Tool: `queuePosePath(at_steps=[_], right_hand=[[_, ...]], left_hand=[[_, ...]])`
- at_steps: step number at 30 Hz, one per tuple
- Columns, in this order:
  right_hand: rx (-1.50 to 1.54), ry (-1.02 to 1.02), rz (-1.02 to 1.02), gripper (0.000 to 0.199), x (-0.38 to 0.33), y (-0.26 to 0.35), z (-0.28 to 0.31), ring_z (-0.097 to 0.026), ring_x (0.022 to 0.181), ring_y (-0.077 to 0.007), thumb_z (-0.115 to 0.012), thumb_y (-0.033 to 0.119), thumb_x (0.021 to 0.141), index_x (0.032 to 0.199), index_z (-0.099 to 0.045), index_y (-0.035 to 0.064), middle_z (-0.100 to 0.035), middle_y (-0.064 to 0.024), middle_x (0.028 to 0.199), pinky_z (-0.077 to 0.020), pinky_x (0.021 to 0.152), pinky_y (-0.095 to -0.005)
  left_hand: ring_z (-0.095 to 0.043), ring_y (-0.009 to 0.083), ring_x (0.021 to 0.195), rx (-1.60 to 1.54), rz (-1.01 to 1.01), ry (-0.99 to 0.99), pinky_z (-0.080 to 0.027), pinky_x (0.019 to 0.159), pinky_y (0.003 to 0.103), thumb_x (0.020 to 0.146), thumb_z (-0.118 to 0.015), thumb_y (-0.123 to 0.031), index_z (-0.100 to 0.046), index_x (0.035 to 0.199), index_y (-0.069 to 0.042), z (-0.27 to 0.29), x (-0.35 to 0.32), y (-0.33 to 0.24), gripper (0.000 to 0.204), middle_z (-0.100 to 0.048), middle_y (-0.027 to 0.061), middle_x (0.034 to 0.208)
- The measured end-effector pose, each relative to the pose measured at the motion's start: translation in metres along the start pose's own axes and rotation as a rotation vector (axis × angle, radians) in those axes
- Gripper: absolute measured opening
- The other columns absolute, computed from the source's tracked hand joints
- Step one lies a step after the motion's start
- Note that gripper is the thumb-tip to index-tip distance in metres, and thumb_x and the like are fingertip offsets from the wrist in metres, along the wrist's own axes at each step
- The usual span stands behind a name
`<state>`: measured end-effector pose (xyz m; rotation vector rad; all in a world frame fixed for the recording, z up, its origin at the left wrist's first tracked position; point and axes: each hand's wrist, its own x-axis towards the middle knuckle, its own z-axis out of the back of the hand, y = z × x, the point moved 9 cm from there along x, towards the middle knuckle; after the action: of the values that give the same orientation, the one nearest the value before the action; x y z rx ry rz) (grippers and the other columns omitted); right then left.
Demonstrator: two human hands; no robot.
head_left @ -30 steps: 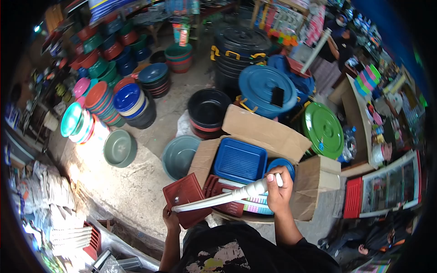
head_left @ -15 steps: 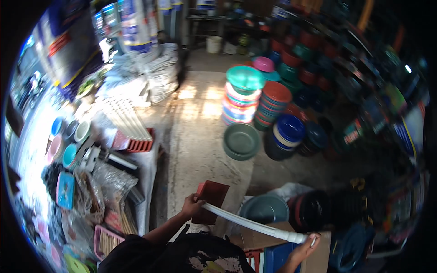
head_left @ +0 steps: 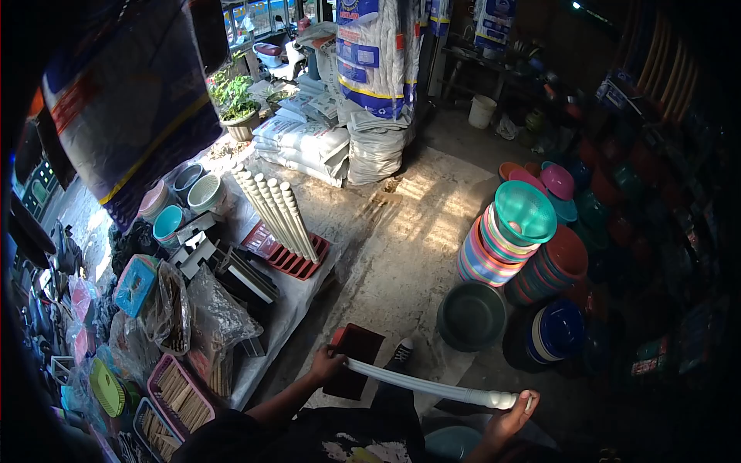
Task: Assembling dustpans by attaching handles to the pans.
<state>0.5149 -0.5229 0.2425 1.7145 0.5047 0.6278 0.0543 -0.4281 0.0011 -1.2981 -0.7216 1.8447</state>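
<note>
A long-handled dustpan with a dark red pan (head_left: 353, 356) and a white ribbed handle (head_left: 424, 386) lies across in front of me. My left hand (head_left: 329, 364) is closed round the handle where it meets the pan. At the handle's other end, to the right, the fingers of my right hand (head_left: 519, 410) are wrapped around the rounded tip. Left of my left hand, similar red dustpans (head_left: 297, 261) with upright white handles (head_left: 279, 212) stand in a row on a plastic-covered table (head_left: 309, 312).
A dark green tub (head_left: 472, 318), a stack of coloured basins (head_left: 494, 251) and blue basins (head_left: 557, 330) stand on the right. Pink (head_left: 181, 395) and blue baskets hold wooden sticks at lower left. Stacked sacks (head_left: 305, 147) and a hanging package (head_left: 131, 100) are further off.
The view has swung left, so the table and basins appear further right. A shoe now shows beside the pan. Both hands keep their hold on the dustpan.
</note>
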Motion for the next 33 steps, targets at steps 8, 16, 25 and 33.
queuePosePath(at_steps=[8, 16, 25, 33], right_hand=[[0.097, 0.3, 0.099, 0.017, 0.197, -0.007, -0.161, -0.047, 0.074, -0.0126, -0.052, 0.019, 0.093, 0.096, -0.045, 0.004, -0.047, -0.0035, 0.084, -0.0396, 0.068, -0.0268], [-0.235, 0.687, 0.564, 0.018, 0.296, 0.032, -0.329, -0.049, 0.08, -0.0202, -0.038, 0.015, 0.097, 0.096, -0.049, 0.0009, -0.048, -0.0094, 0.089, -0.0426, 0.073, -0.0323], [0.145, 0.947, 0.317, 0.023, 0.313, -0.016, -0.54, -0.049, 0.068, -0.0141, -0.066, 0.022, 0.083, 0.09, -0.055, 0.0025, -0.054, -0.0072, 0.076, -0.0388, 0.062, -0.0279], [0.17, 1.236, 0.299, 0.021, 0.322, -0.044, -0.759, -0.053, 0.07, -0.0164, -0.066, 0.019, 0.08, 0.089, -0.056, 0.0034, -0.055, -0.0077, 0.077, -0.0418, 0.066, -0.0302]], left_hand=[[-0.065, 0.0251, 0.095, -0.062, 0.039, -0.178, -0.052, 0.082, 0.035, 0.072, -0.076, -0.025, -0.056, 0.117, 0.007, -0.049, 0.155, -0.104, 0.059, -0.065, 0.0198, 0.105], [-0.062, 0.0147, 0.075, -0.475, -0.098, -0.438, -0.05, 0.069, 0.028, 0.077, -0.073, -0.015, -0.054, 0.11, 0.008, -0.025, 0.257, -0.188, 0.045, -0.066, 0.01, 0.085], [-0.061, 0.0133, 0.073, -0.562, 0.052, -0.564, -0.049, 0.064, 0.027, 0.079, -0.071, -0.016, -0.052, 0.108, 0.006, 0.01, 0.359, -0.216, 0.041, -0.064, 0.01, 0.084], [-0.062, 0.0198, 0.074, -0.441, 0.0, -0.903, -0.049, 0.068, 0.032, 0.078, -0.071, -0.027, -0.053, 0.105, 0.009, 0.099, 0.459, -0.22, 0.049, -0.064, 0.0138, 0.087]])
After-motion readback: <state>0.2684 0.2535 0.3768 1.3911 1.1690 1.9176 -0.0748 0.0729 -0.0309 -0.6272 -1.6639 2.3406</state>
